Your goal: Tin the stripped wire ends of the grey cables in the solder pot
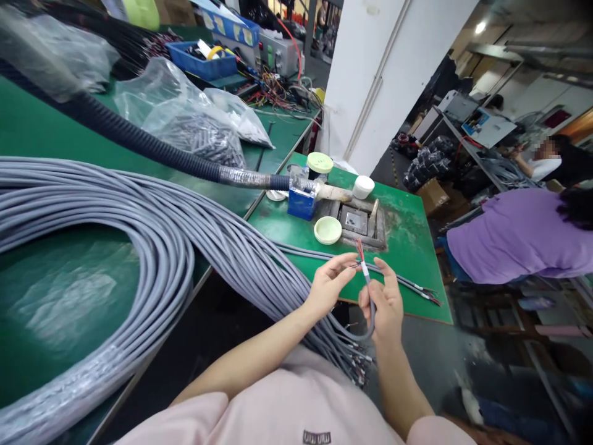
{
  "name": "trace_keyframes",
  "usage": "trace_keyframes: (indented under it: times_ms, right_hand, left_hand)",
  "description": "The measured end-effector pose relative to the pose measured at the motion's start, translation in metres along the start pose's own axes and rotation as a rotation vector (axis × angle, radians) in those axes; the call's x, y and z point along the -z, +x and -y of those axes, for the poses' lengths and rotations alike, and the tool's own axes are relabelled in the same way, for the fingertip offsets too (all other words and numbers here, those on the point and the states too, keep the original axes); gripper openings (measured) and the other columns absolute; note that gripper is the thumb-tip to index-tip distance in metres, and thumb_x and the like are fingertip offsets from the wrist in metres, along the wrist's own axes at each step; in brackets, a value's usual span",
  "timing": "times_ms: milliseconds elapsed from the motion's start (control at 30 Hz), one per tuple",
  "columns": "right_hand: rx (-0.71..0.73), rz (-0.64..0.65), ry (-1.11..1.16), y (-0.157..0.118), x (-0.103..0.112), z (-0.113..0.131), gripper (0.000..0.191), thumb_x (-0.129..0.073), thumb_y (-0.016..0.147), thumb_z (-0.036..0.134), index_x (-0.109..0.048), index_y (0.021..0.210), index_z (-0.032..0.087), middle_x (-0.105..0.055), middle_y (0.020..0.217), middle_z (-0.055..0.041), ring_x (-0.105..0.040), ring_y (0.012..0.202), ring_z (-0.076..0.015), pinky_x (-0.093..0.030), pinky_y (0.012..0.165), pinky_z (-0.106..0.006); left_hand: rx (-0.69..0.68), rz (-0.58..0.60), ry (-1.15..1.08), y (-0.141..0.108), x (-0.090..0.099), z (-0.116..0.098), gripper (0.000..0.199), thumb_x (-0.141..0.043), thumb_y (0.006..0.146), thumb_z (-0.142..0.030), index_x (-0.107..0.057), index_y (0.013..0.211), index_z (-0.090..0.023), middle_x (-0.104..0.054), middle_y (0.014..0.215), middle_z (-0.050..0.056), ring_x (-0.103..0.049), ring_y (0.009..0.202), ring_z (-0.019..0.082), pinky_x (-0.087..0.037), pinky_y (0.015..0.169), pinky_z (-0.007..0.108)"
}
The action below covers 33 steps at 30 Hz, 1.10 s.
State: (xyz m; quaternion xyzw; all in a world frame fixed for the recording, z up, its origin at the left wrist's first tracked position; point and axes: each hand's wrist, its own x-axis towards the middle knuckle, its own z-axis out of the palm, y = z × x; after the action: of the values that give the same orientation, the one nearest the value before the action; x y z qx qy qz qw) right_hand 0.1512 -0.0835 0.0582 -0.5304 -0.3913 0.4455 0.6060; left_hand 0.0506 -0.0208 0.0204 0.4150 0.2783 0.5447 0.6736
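Note:
My right hand (385,303) is closed around a grey cable (372,312) below its stripped end, with the forefinger raised. That end points up, with a white band (365,269) and red wires (360,248) fanning out above it. My left hand (330,283) pinches thin dark wires from the same end between thumb and fingertips. Beyond the hands, more grey cables (407,281) lie across the green board, their stripped wires at the right. A thick bundle of grey cables (250,259) runs from the left table down beside my lap, ending in loose wire tips (359,368).
A solder pot (356,220) is set in the green board (403,216), with a ribbed hose (185,157) and blue box (302,204) beside it. A pale dish (328,230) and lidded jars stand around it. Plastic bags (180,117) lie behind; a person in purple (519,235) sits right.

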Motion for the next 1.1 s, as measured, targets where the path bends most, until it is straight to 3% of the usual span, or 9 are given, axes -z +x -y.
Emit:
trace_keyframes:
  times_ms: [100,300,400,500,600,767,900,967,1100]
  right_hand:
    - [-0.052,0.065,-0.069,-0.001,0.005,-0.001,0.048,-0.060,0.086,0.040,-0.045,0.130,0.026,-0.055,0.052,0.0079,-0.038,0.035,-0.0074,-0.027,0.035,-0.018]
    - [0.038,0.152,-0.390,0.018,0.033,0.017,0.025,-0.062,0.083,0.040,-0.070,0.095,0.019,-0.056,0.052,0.0044,-0.048,0.045,-0.0092,-0.040,0.045,-0.021]
    - [0.058,0.164,-0.485,0.026,0.033,0.029,0.019,-0.065,0.081,0.036,-0.072,0.086,0.019,-0.066,0.068,0.0001,-0.057,0.057,-0.0123,-0.046,0.053,-0.024]
    - [0.131,0.094,-0.531,0.027,0.026,0.032,0.018,-0.064,0.082,0.033,-0.071,0.074,0.018,-0.065,0.068,-0.0001,-0.056,0.058,-0.0115,-0.044,0.055,-0.023]
    - [0.132,0.039,-0.418,0.024,0.019,0.024,0.020,-0.064,0.082,0.032,-0.068,0.068,0.018,-0.055,0.055,0.0029,-0.044,0.047,-0.0075,-0.034,0.046,-0.021]
    - [0.004,-0.008,0.042,0.031,0.012,0.013,0.021,-0.062,0.076,0.025,-0.056,0.058,0.018,-0.043,0.049,0.0061,-0.030,0.039,-0.0049,-0.021,0.039,-0.020]
    - [0.122,-0.064,0.279,0.050,0.024,0.024,0.023,-0.061,0.074,0.023,-0.048,0.055,0.019,-0.025,0.046,0.0105,-0.018,0.036,-0.0036,-0.020,0.038,-0.019]
    - [0.120,-0.002,0.216,0.054,0.035,0.027,0.021,-0.063,0.077,0.026,-0.055,0.059,0.019,-0.025,0.045,0.0108,-0.021,0.036,-0.0037,-0.021,0.038,-0.019]
    - [-0.110,0.289,-0.069,0.049,0.045,0.017,0.023,-0.070,0.076,0.039,-0.071,0.084,0.017,-0.044,0.047,0.0070,-0.032,0.038,-0.0050,-0.023,0.040,-0.021]
  left_hand:
    - [0.211,0.145,-0.089,-0.006,-0.001,-0.001,0.041,-0.064,0.082,-0.049,-0.072,0.101,-0.013,-0.072,0.090,0.009,-0.066,0.084,0.019,-0.050,0.078,0.030]
    - [0.264,0.302,-0.067,-0.015,0.000,-0.007,0.034,-0.068,0.081,-0.045,-0.074,0.088,-0.012,-0.069,0.081,0.005,-0.061,0.078,0.015,-0.047,0.080,0.028]
    - [0.283,0.407,-0.021,-0.022,-0.002,-0.004,0.036,-0.068,0.080,-0.047,-0.072,0.084,-0.011,-0.066,0.077,0.004,-0.058,0.072,0.014,-0.045,0.073,0.027]
    - [0.284,0.452,0.011,-0.027,-0.003,0.000,0.037,-0.070,0.078,-0.048,-0.069,0.081,-0.011,-0.062,0.072,0.003,-0.054,0.069,0.013,-0.042,0.068,0.026]
    - [0.275,0.454,0.008,-0.030,-0.003,0.001,0.037,-0.071,0.076,-0.048,-0.065,0.082,-0.012,-0.057,0.068,0.000,-0.049,0.064,0.010,-0.039,0.063,0.024]
    - [0.248,0.484,0.098,-0.037,0.000,0.002,0.033,-0.068,0.080,-0.044,-0.058,0.081,-0.013,-0.047,0.066,-0.004,-0.037,0.059,0.007,-0.032,0.057,0.021]
    - [0.362,0.506,0.031,-0.044,0.002,0.002,0.034,-0.068,0.080,-0.044,-0.057,0.080,-0.013,-0.054,0.067,-0.002,-0.050,0.061,0.009,-0.039,0.061,0.022]
    - [0.407,0.452,-0.064,-0.043,0.004,0.002,0.035,-0.069,0.079,-0.045,-0.058,0.084,-0.013,-0.058,0.070,0.000,-0.059,0.063,0.012,-0.045,0.064,0.025]
    - [0.425,0.414,-0.179,-0.039,0.009,0.003,0.032,-0.067,0.082,-0.044,-0.062,0.091,-0.014,-0.058,0.069,-0.001,-0.063,0.059,0.012,-0.045,0.061,0.025]
